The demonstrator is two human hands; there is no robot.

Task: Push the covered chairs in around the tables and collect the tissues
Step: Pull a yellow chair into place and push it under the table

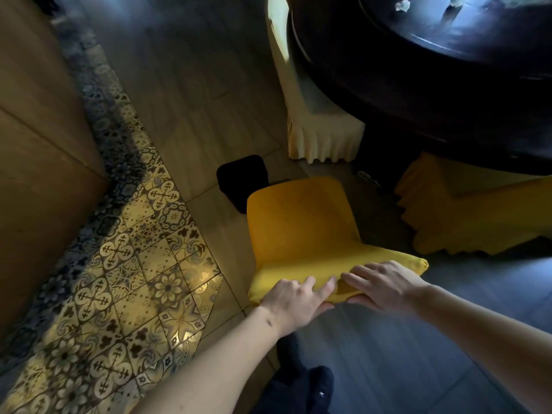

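Chair-pushing step: yellow stretch-fabric covered chair (301, 231), centre frame, short of the dark glossy round table (433, 85) at upper right, left hand (294, 300) and right hand (385, 286) curled over its padded backrest top, fingers above, thumbs beneath; next move likely a forward shove; crumpled white tissue (402, 6) on tabletop.

dim room, patterned tile strip (125, 264) between wood-look floor (191, 94) and brown wall (38, 162).

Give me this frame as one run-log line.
phase: pushing chair in | left hand: gripping yellow chair backrest top | right hand: same | round table: ahead | tissue: on table, uncollected
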